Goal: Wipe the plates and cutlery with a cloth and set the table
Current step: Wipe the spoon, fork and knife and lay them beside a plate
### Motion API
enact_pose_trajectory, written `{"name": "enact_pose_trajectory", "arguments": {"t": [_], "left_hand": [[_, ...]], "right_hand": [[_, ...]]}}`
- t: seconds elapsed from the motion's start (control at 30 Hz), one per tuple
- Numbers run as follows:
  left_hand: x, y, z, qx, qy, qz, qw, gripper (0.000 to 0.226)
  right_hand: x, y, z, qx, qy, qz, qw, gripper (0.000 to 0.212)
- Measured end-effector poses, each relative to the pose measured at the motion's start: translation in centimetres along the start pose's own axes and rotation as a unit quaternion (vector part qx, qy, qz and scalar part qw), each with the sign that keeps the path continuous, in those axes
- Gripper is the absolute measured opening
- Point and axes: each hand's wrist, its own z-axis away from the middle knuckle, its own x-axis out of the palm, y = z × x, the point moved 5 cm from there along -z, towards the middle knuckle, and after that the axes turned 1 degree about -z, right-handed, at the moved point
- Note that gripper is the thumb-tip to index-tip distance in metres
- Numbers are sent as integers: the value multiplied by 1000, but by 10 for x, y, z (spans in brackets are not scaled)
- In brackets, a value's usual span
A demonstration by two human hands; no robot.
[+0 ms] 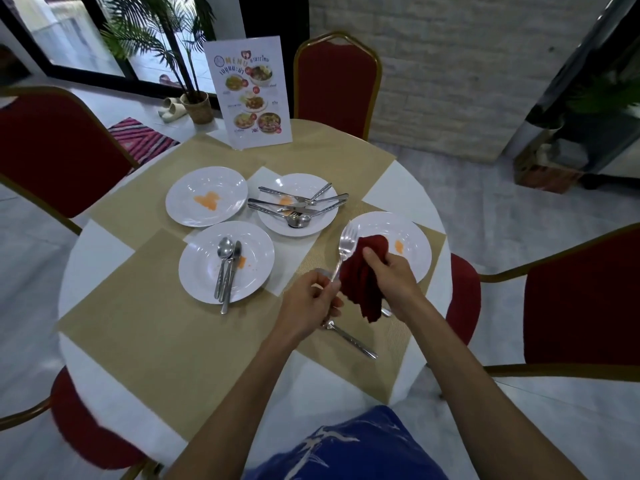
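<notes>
Left hand (317, 299) pinches fork (344, 249) by handle, tines raised over right-hand plate (412, 237), exposing them for wiping. Right hand (389, 275) grips bunched red cloth (363, 271) against fork. All four plates show orange smears, so likely unwiped.

**Red chairs, a menu and a palm**

Chairs with dark red padding and golden frames stand around: the far chair (337, 84), the left chair (52, 147), the right chair (581, 306) and the near chair (86, 420), of which mostly the seat shows. Before the far chair a menu card (249, 91) stands upright, with photos of dishes under the word MENU. On the pale floor (433, 168) behind, a palm (156, 32) grows from a woven basket (197, 107); light slippers (173, 109) lie just beside the basket and a pink striped rug (143, 140) is near them. A black-framed glass door (69, 36) is behind the palm, a white brick wall (450, 64) further right.
</notes>
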Motion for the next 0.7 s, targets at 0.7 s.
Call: {"name": "enact_pose_trajectory", "arguments": {"t": [0.7], "left_hand": [[-9, -7, 20, 9, 20, -30, 999, 23]], "right_hand": [[3, -9, -19, 98, -27, -200, 975, 45]]}}
